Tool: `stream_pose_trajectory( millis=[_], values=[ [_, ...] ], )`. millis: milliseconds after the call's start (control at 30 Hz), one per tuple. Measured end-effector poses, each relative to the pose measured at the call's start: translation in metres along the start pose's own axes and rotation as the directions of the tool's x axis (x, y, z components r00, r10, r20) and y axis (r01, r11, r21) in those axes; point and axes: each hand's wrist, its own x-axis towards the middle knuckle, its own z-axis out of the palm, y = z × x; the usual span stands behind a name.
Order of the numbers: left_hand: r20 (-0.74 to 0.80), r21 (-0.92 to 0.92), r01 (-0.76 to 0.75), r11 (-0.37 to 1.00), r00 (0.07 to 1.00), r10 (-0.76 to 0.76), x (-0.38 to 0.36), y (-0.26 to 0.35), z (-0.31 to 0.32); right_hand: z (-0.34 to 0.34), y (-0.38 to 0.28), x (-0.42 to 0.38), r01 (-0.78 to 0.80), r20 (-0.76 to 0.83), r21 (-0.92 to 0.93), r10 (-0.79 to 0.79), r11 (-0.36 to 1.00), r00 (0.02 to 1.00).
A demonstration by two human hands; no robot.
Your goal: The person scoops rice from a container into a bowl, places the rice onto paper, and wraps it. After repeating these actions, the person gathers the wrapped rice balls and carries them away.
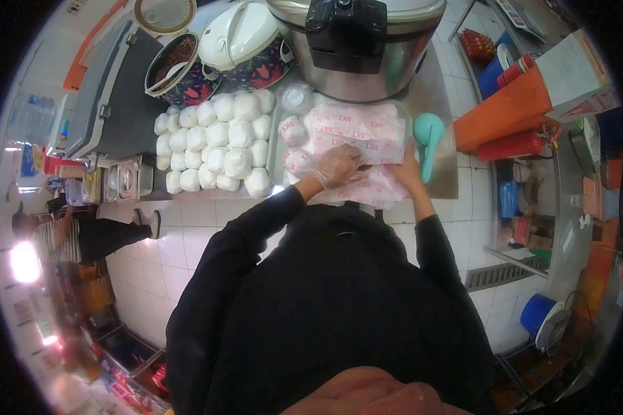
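A stack of white paper wrappers (356,128) printed in red lies on a metal tray (275,149) on the counter. My left hand (336,166), in a clear plastic glove, rests flat on the top sheet with its fingers spread. At the stack's right edge my bare right hand (407,171) grips a wrapper, its fingertips hidden by the paper. Two wrapped rice portions (292,131) sit on the tray just left of my left hand. Both arms are in black sleeves.
Several white wrapped rice balls (214,142) are piled to the left. A large steel rice cooker (356,41) stands behind the tray, with a teal rice paddle (428,138) to its right. Two floral cookers (246,45) stand at the back left. Another person (69,235) stands at far left.
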Motion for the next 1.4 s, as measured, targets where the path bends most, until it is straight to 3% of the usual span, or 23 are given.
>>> stream_pose_trajectory(
  millis=[67, 133, 200, 267, 300, 367, 433, 467, 567, 600, 633, 667, 700, 800, 833, 900, 967, 1100, 1200, 1300, 1400],
  values=[
    [0.088, -0.051, 0.025, 0.998, 0.996, -0.021, 0.0, -0.005, 0.004, 0.003, 0.014, -0.005, 0.036, 0.002, 0.02, -0.036, 0.999, 0.999],
    [0.157, -0.083, 0.055, 0.995, 0.987, -0.041, -0.002, -0.005, -0.003, -0.023, -0.04, -0.019, -0.356, 0.175, 0.283, 0.317, 0.891, 0.932],
    [0.209, -0.098, 0.084, 0.992, 0.976, -0.062, -0.001, 0.004, -0.03, -0.018, -0.043, -0.038, -0.358, 0.148, 0.282, 0.328, 0.89, 0.933],
    [0.328, -0.036, 0.063, 0.997, 0.944, -0.048, 0.004, 0.009, -0.049, 0.023, 0.002, -0.059, 0.015, -0.082, 0.002, -0.015, 1.0, 0.997],
    [0.386, -0.006, 0.048, 0.999, 0.922, -0.042, 0.004, 0.009, -0.053, 0.014, -0.018, -0.071, -0.115, 0.016, 0.252, 0.114, 0.961, 0.993],
    [0.148, 0.026, -0.1, 0.995, 0.984, 0.095, -0.003, 0.005, -0.045, -0.016, -0.091, -0.088, -0.39, 0.282, 0.642, 0.271, 0.66, 0.921],
    [0.11, 0.068, -0.136, 0.988, 0.986, 0.128, -0.007, -0.006, -0.02, -0.018, -0.073, -0.079, -0.417, 0.304, 0.829, 0.325, 0.372, 0.895],
    [0.192, 0.083, -0.105, 0.991, 0.978, 0.087, -0.004, -0.02, 0.002, -0.018, -0.066, -0.077, -0.41, 0.324, 0.888, 0.347, 0.209, 0.88],
    [0.379, 0.109, 0.015, 0.994, 0.924, -0.055, 0.028, -0.036, -0.007, -0.035, -0.108, -0.079, -0.224, 0.129, 0.878, 0.242, 0.424, 0.962],
    [0.431, 0.115, 0.057, 0.992, 0.897, -0.102, 0.041, -0.04, -0.015, -0.027, -0.102, -0.076, -0.045, 0.042, 0.724, 0.02, 0.688, 0.999],
    [0.441, 0.058, 0.111, 0.992, 0.889, -0.125, 0.053, -0.054, -0.01, -0.013, -0.09, -0.069, 0.177, 0.022, 0.499, -0.217, 0.848, 0.976],
    [0.454, 0.0, 0.164, 0.986, 0.879, -0.146, 0.064, -0.07, -0.001, -0.005, -0.085, -0.066, 0.41, 0.07, 0.234, -0.436, 0.882, 0.897],
    [0.467, -0.056, 0.214, 0.975, 0.869, -0.164, 0.069, -0.078, 0.005, 0.001, -0.093, -0.067, 0.427, 0.154, 0.021, -0.425, 0.904, 0.892],
    [0.393, 0.189, 0.148, 0.971, 0.895, -0.212, 0.073, -0.04, -0.035, 0.031, -0.074, -0.051, 0.513, 0.144, -0.496, -0.517, 0.7, 0.844],
    [0.222, 0.237, 0.111, 0.965, 0.961, -0.165, 0.064, -0.035, -0.026, 0.034, -0.067, -0.048, 0.507, 0.183, -0.517, -0.49, 0.689, 0.852],
    [-0.114, 0.34, 0.064, 0.938, 0.993, -0.027, 0.031, -0.023, 0.006, 0.038, -0.054, -0.047, 0.495, 0.262, -0.551, -0.424, 0.672, 0.867],
    [-0.328, 0.084, -0.033, 0.996, 0.943, 0.059, -0.002, 0.003, 0.012, 0.038, -0.053, -0.055, 0.464, 0.237, -0.553, -0.403, 0.692, 0.884],
    [-0.226, 0.312, 0.155, 0.937, 0.97, -0.086, -0.045, 0.009, 0.045, 0.046, -0.029, -0.052, 0.352, 0.161, -0.658, -0.333, 0.665, 0.929],
    [-0.23, 0.289, 0.249, 0.924, 0.955, -0.185, -0.046, -0.015, 0.064, 0.04, -0.013, -0.048, 0.405, 0.149, -0.691, -0.431, 0.599, 0.89],
    [0.023, 0.224, 0.276, 0.934, 0.957, -0.289, -0.03, -0.033, 0.056, 0.014, -0.046, -0.022, 0.368, 0.338, -0.646, -0.181, 0.669, 0.924],
    [0.426, 0.265, 0.42, 0.868, 0.757, -0.496, 0.019, -0.034, 0.004, 0.02, -0.053, 0.025, 0.346, 0.3, -0.664, -0.188, 0.663, 0.935]
  ],
)
